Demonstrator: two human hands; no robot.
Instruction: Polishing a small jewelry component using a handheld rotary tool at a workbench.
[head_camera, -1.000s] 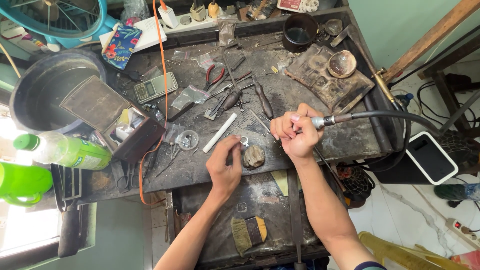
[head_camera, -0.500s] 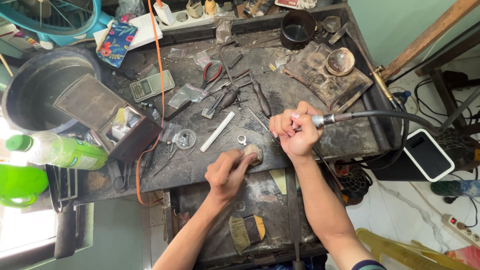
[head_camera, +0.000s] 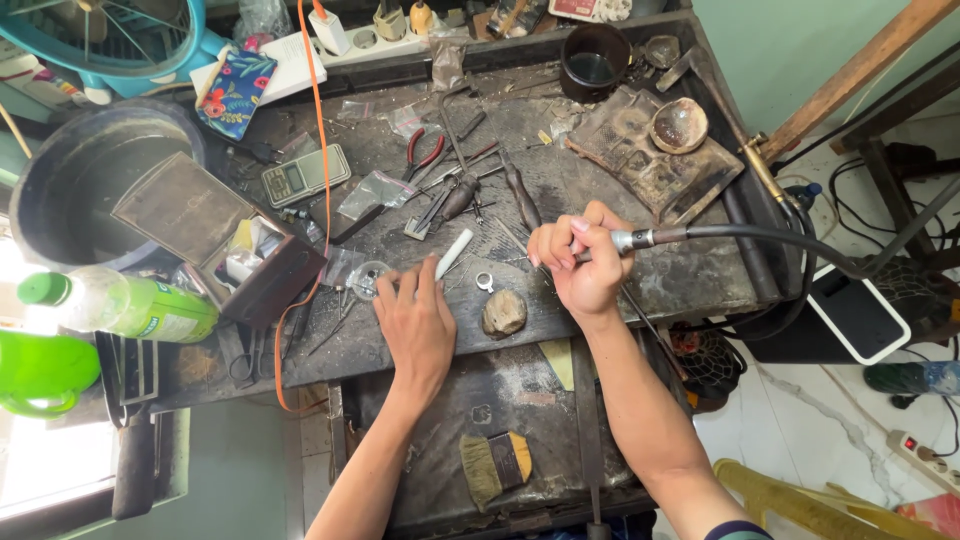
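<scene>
The left hand (head_camera: 415, 325) has moved. A second ago it was by the brown lump (head_camera: 505, 312) near the front edge of the counter (head_camera: 690, 275). Now it lies a bit further left, flat on the counter. Its fingers (head_camera: 392, 288) are spread wide and hold nothing. The tips touch, or almost touch, a small round clear dish (head_camera: 368, 280). A white stick (head_camera: 453, 253) lies just beside the hand, on its right. So the hand has let the lump be and gone over to the dish.

The right hand (head_camera: 578, 262) has hardly moved. It is still closed tight around the metal tool (head_camera: 625, 241) with the long black hose (head_camera: 780, 240). The tool sits over the middle of the counter, and the hose runs off past the right edge.

Now the count. There are two hands. There is one brown lump, one clear dish, one white stick and one small silver ring (head_camera: 485, 282), which lies between the two hands. There is one pair of red pliers (head_camera: 422, 152) toward the back. One grey scale (head_camera: 305, 175) sits toward the back left. One green bottle (head_camera: 120, 305) lies at the left edge. One brush (head_camera: 497, 465) lies on the low shelf in front. One dark cup (head_camera: 595, 62) stands at the back.
</scene>
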